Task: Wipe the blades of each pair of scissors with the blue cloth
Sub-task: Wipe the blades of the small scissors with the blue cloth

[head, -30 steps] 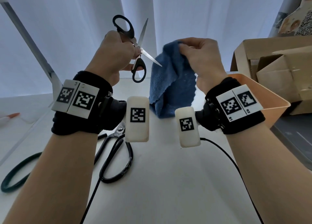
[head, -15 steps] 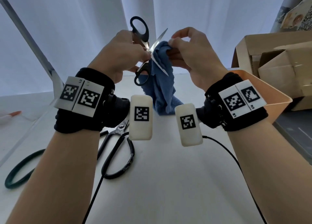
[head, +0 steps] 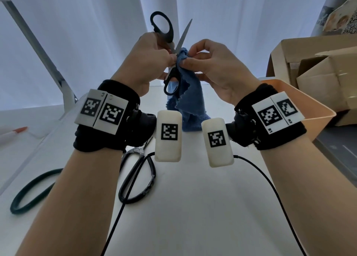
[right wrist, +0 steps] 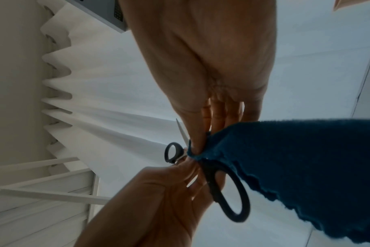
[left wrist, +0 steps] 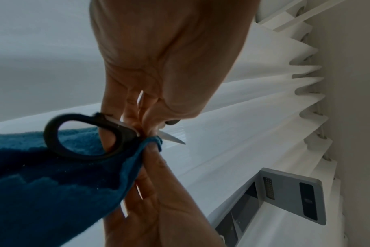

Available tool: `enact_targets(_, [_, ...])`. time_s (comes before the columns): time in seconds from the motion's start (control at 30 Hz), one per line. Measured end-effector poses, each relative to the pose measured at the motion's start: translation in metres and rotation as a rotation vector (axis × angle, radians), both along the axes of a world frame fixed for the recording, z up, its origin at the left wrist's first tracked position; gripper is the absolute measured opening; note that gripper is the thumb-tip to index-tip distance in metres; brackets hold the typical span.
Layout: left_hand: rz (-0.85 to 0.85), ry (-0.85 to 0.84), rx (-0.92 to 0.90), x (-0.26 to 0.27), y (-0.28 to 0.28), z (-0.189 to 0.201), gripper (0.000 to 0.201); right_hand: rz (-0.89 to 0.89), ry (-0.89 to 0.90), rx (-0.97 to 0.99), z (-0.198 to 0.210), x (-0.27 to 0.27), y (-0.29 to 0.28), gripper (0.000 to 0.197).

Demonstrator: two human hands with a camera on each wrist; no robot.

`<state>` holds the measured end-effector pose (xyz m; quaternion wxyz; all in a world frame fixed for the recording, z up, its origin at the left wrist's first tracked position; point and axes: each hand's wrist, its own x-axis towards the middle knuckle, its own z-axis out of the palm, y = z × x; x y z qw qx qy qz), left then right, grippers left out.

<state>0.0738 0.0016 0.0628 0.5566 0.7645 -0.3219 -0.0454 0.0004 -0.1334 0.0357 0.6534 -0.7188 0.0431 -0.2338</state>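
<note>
White pleated curtains (head: 241,33) hang behind the white table (head: 193,207), letting soft daylight through; cardboard boxes (head: 316,74) stand at its right edge.

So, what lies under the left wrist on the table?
Black-handled shears lie there; their handle loops and pivot show. Their blades are hidden under the wristband, so I cannot see them.

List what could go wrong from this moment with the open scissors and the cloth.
1. The right hand pinches the blue cloth near the pivot of the open scissors; if the blades close, fingers could get nicked.
2. One bare blade points up past the cloth, so a slip by the left hand might swing its tip toward the right hand.
3. The hanging cloth may snag between the blades.
</note>
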Motion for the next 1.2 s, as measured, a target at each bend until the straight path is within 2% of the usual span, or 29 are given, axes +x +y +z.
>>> enact_targets(0.13, [0.003, -0.007, 0.01, 0.001, -0.001, -0.001, 0.019, -0.032, 0.023, -0.109, 0.003, 0.0, -0.005, 0.019])
enact_targets(0.3, [-0.013, 0.018, 0.001, 0.001, 0.001, 0.001, 0.026, 0.009, 0.027, -0.157, 0.008, -0.005, -0.013, 0.03])
enact_targets(0.4, [-0.016, 0.014, -0.003, -0.002, -0.002, 0.0, 0.03, -0.055, -0.005, -0.141, 0.006, -0.004, -0.006, 0.022])
enact_targets(0.63, [-0.034, 0.043, 0.019, 0.0, 0.005, 0.004, 0.023, -0.05, -0.02, -0.179, 0.007, 0.0, 0.003, 0.017])
enact_targets(1.2, [-0.042, 0.055, 0.047, -0.002, 0.001, 0.001, 0.022, -0.04, 0.027, -0.24, 0.006, -0.004, -0.001, 0.015])
